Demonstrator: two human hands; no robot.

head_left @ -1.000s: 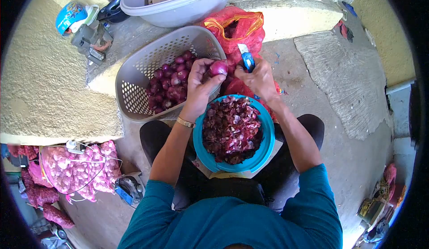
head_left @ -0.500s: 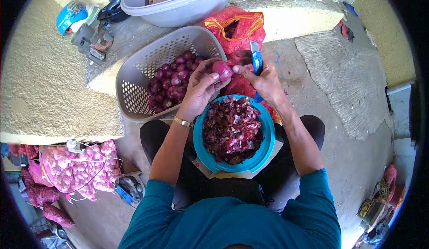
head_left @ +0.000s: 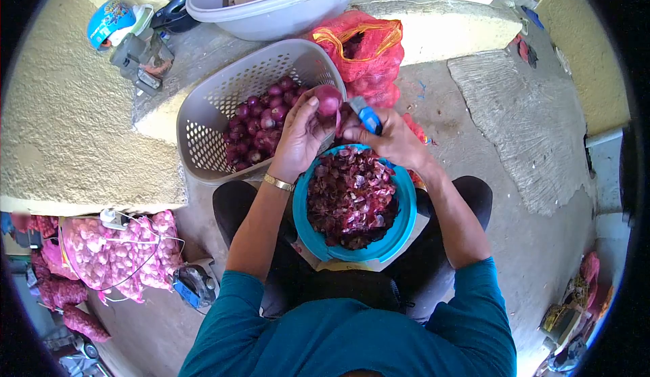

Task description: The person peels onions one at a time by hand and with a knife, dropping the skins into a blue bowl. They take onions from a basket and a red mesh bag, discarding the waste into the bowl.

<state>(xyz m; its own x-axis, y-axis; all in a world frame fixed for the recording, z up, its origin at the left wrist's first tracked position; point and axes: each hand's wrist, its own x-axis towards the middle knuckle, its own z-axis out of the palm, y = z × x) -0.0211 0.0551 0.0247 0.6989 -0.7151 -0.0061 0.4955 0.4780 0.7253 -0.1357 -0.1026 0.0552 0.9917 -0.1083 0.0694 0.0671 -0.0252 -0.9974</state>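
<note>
Centre frame, left hand [head_left: 298, 140] pinches a half-peeled onion [head_left: 330, 99], right hand [head_left: 396, 141] grips the knife [head_left: 369, 118]; basket [head_left: 203, 133] looks part-filled, upper-centre sack [head_left: 369, 59] far from emptied.

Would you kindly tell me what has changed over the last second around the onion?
The right hand swung the knife down and left, so its blade, upright before, now meets the onion, where a strip of skin hangs. The left hand kept hold of the onion, shifting it little. The bowl, basket and net bag stayed put.
</note>
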